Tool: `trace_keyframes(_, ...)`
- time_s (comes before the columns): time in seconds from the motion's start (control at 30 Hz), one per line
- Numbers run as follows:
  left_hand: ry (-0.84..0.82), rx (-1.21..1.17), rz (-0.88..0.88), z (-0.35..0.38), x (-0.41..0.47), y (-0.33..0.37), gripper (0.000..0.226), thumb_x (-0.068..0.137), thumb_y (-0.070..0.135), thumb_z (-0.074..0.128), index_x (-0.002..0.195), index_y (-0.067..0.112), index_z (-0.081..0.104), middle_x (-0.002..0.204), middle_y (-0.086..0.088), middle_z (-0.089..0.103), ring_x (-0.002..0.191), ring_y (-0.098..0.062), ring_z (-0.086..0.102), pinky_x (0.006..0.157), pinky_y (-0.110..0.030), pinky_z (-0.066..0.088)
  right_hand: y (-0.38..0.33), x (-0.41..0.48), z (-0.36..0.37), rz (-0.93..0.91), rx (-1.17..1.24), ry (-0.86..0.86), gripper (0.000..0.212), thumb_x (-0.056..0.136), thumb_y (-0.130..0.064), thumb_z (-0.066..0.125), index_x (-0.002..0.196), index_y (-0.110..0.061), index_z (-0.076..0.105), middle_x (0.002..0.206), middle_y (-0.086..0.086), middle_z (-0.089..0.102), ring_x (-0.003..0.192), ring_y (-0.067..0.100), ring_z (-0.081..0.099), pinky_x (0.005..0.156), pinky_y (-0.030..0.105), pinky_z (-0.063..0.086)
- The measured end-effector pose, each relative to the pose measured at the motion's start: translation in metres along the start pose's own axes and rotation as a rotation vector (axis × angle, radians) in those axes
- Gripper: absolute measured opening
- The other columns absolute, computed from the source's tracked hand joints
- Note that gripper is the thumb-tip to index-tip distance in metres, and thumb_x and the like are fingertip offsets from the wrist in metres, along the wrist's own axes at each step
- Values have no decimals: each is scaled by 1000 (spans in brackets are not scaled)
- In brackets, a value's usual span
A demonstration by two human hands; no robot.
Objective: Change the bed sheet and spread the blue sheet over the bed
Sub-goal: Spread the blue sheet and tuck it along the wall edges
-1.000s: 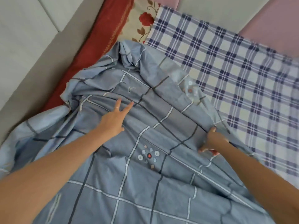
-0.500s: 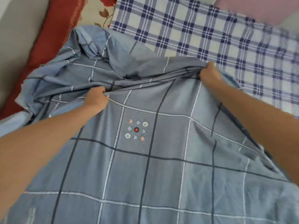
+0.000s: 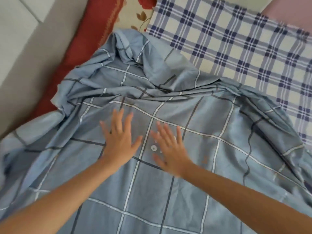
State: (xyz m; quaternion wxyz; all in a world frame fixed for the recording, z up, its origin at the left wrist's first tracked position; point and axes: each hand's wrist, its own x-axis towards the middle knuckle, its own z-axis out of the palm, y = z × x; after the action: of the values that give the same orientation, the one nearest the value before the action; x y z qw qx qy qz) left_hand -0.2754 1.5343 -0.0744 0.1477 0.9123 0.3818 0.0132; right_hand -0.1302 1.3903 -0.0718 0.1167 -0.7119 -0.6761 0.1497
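**While the blue sheet point(image 3: 168, 200) sits half spread, nothing is gripping it**

Since both hands are splayed palm-down and grip nothing, I read this as a smoothing pass: left hand point(image 3: 119, 141) and right hand point(image 3: 168, 149) sit side by side near the middle of the sheet, either side of a small printed motif point(image 3: 153, 148). (Motion blur smears both, the right one especially, so I can't say whether the palms press the cloth or skim just above it.)

Where the sheet is: it covers the near stretch, fairly flat under the arms, but its far edge is piled in a crumpled ridge point(image 3: 152, 78), and beyond that the checked sheet point(image 3: 236, 48) lies bare toward the top right. Spreading looks only partly done.

What could go wrong: flat palms have no hold on the fabric, so pushing forward may shove more slack into that ridge instead of carrying the edge over the checks. On the left the sheet spills against a red cloth point(image 3: 94, 39), and a sideways sweep could drag it off square.

Hard to make out: the sheet's corners and hem are buried in the folds, its near end is cut off at the bottom, the motif is partly under the right hand, and the floral cloth point(image 3: 135, 12) up top is cropped, so no idea what it is.
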Motion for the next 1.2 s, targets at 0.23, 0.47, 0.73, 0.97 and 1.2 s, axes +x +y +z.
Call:
trace_keyframes(0.23, -315, 161, -74, -5, -28, -95, 114, 54, 94, 36, 148, 45, -6, 159, -8, -14, 144, -40, -8, 94, -79, 13, 51, 115, 27, -528, -403, -235, 76, 80, -81, 21, 148, -45, 14, 157, -14, 16, 146, 32, 3, 106, 70, -7)
trace_keyframes(0.47, -473, -55, -663, -16, 103, -112, 147, 39, 100, 41, 149, 21, -17, 158, -5, -18, 145, -24, -19, 104, -70, -8, 113, 256, -22, 341, -376, -362, 102, 60, -93, 8, 142, -42, -27, 155, -17, -22, 144, 24, -20, 105, 70, -10)
trace_keyframes(0.73, -803, -127, -765, -41, 129, -110, 156, 40, 93, 57, 145, 14, -28, 155, -9, -27, 144, -28, -21, 105, -69, -8, 112, 272, -34, 396, -287, -589, 103, 63, -93, 16, 135, -42, -36, 153, -12, -29, 141, 24, -30, 106, 69, -13)
trace_keyframes(0.97, -965, -166, -790, -44, 135, -113, 158, 41, 92, 57, 141, 13, -34, 153, -10, -31, 143, -30, -23, 110, -67, -2, 117, 273, -40, 371, -293, -668, 102, 50, -96, -2, 124, -41, -45, 155, -8, -25, 139, 27, -31, 102, 70, -15)
trace_keyframes(1.2, -1029, -73, -812, -55, 144, -110, 152, 46, 94, 52, 144, 11, -29, 155, -11, -27, 145, -29, -17, 105, -70, -7, 128, 271, -36, 242, -253, -637, 110, 47, -94, -20, 137, -33, -34, 160, -4, -5, 137, 26, -27, 99, 73, -13)
